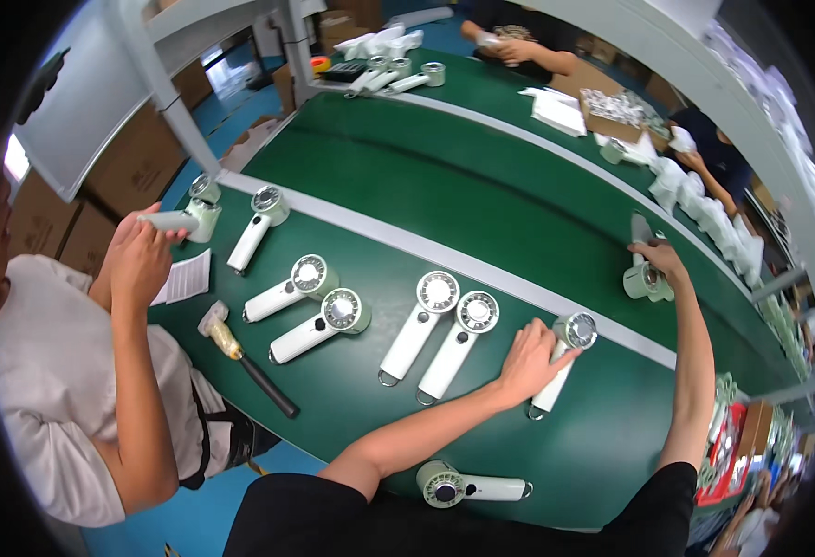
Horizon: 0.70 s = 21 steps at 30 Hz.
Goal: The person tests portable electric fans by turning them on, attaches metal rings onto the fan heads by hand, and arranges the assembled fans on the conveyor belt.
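Near the right of the green table, my left hand (530, 364) is closed round the neck of a white handheld fan (575, 330), which lies with its round head away from me. My right hand (665, 261) reaches far out over the belt and grips another handheld fan (641, 227), handle pointing away; part of it is hidden by my fingers. Two white handheld fans (438, 291) (464, 343) lie side by side left of my left hand. Close to my body, one more fan (444, 486) rests sideways, handle to the right.
Further left lie several fans (309, 275) and a black-handled hammer (268, 383) with a wrapped head. A co-worker (73, 390) at the left holds a fan over a paper sheet (187, 278). A metal rail (407, 246) divides table and belt. People and wrapped fans line the far side.
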Each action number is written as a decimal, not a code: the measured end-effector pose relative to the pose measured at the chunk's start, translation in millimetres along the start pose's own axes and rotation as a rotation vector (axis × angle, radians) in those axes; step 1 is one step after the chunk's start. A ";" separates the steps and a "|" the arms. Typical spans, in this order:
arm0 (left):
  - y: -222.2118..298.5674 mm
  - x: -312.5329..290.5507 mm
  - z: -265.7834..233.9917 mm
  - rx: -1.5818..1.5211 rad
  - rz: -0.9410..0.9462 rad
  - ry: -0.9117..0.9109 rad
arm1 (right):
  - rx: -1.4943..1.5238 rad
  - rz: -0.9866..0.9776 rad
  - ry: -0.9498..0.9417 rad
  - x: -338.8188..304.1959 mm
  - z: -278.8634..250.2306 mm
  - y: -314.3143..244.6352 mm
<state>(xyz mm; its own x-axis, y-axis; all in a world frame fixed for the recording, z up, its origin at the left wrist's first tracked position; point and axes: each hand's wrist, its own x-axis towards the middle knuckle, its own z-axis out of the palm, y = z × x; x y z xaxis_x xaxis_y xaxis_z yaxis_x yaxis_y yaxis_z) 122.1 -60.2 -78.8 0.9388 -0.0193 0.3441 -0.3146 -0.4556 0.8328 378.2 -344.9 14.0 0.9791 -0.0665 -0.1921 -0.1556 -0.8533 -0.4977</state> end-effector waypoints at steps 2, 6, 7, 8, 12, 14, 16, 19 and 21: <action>-1.7 2.0 0.4 -0.042 -0.068 -0.017 | -0.058 -0.094 -0.150 -65.4 -17.1 -36.9; -8.2 10.7 11.2 0.005 0.210 0.173 | -0.398 -0.344 -0.145 -148.9 -22.2 -13.6; -3.3 12.4 9.7 -0.042 0.283 0.211 | -0.456 -0.457 -0.127 -165.4 -17.0 -2.9; 3.4 17.0 6.1 -0.093 0.350 0.249 | -0.514 -0.571 -0.112 -182.2 -10.1 9.1; 53.6 32.4 -12.6 -0.366 0.448 0.124 | -0.569 -0.634 -0.244 -243.4 15.0 36.0; 93.7 23.7 -27.8 -0.587 0.408 -0.107 | -0.595 -0.686 -0.246 -272.1 20.5 46.6; 125.4 7.5 -46.5 -0.915 0.358 -0.481 | -0.622 -0.655 -0.322 -285.8 27.8 52.2; 204.5 -19.4 -109.9 -1.382 0.501 -0.660 | -0.575 -0.737 -0.159 -293.2 59.0 47.3; 231.0 -29.9 -122.5 -1.563 0.697 -0.689 | -0.601 -0.564 -0.320 -302.9 44.9 53.9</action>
<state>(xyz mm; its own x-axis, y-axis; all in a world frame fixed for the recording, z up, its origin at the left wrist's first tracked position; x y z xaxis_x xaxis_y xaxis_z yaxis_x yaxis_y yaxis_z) 4.1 -55.8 156.4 0.3545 -0.3196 0.8788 -0.0745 0.9271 0.3672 67.4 -347.5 7.4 0.7917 0.5176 -0.3245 0.5229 -0.8488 -0.0781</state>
